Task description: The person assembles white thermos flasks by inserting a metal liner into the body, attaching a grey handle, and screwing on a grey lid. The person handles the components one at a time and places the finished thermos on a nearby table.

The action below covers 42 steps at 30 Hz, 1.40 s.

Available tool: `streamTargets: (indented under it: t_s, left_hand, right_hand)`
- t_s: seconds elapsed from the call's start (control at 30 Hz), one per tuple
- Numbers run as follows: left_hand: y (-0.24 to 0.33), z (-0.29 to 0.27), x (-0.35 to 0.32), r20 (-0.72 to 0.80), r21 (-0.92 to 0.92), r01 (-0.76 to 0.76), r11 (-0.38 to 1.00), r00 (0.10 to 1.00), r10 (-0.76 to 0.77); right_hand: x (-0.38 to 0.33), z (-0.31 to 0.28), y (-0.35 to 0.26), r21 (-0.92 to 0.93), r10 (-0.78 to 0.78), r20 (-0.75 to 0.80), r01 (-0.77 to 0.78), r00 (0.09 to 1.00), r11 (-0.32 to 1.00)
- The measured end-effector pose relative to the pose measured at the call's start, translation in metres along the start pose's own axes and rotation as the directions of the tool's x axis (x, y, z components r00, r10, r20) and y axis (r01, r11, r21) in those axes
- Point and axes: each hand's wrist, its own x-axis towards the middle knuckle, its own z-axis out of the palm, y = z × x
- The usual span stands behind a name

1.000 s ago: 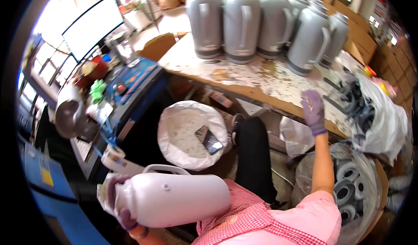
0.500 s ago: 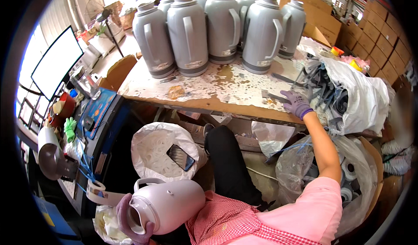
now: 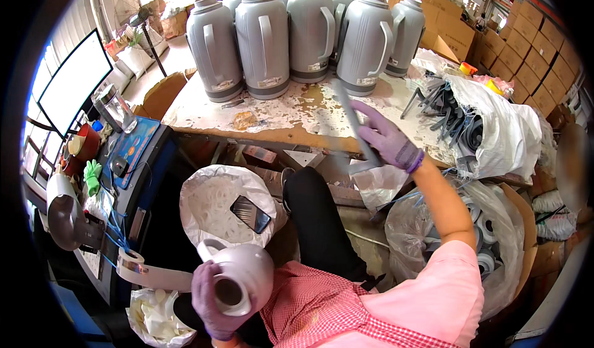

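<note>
My left hand point(image 3: 213, 301), in a purple glove, is wrapped around a pale thermos flask point(image 3: 238, 278) down at seven o'clock — fingers curled over the body beside its open mouth, which faces up toward me, the handle loop showing at its upper left. The flask sits low against my lap, next to the red checked apron point(image 3: 309, 305).

My right hand point(image 3: 387, 141), also gloved in purple, is raised at about two o'clock over the worktable point(image 3: 278, 110), fingers closed around a long grey strip point(image 3: 356, 128) that runs up and leftward from the grip; it is blurred, so I cannot tell just what it is.

At twelve o'clock a cluster of grey thermos flasks point(image 3: 263, 42) stands upright on the table, handles outward. Between my knees and the table a white sack point(image 3: 213, 199) holds pale rings, with a dark phone point(image 3: 250, 214) lying on top — at three o'clock a white bag point(image 3: 501, 125) spills dark plastic parts.
</note>
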Motion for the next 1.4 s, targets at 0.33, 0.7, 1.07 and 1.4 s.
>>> streamTargets:
  t_s: [0.33, 0.7, 1.07, 1.4]
  left_hand:
    - [0.014, 0.006, -0.027, -0.057, -0.06, 0.165, 0.985, 0.984, -0.168]
    - [0.025, -0.016, 0.011, 0.265, -0.496, -0.223, 0.839, 0.881, 0.391]
    - [0.025, -0.019, -0.076, -0.269, -0.037, 0.138, 0.99, 0.952, -0.143]
    - [0.034, -0.011, -0.087, -0.31, -0.029, 0.002, 1.0, 0.951, -0.011]
  right_hand:
    - [-0.07, 0.217, -0.062, 0.796, -0.24, 0.56, -0.434, 0.793, 0.421]
    - [-0.023, 0.197, -0.124, 0.019, -0.475, 0.861, 0.923, 0.179, 0.384]
    - [-0.03, 0.252, -0.076, 0.992, -0.142, 0.028, -0.011, 0.99, 0.124]
    - [-0.045, 0.299, -0.036, 0.661, -0.131, 0.655, -0.648, 0.744, -0.379]
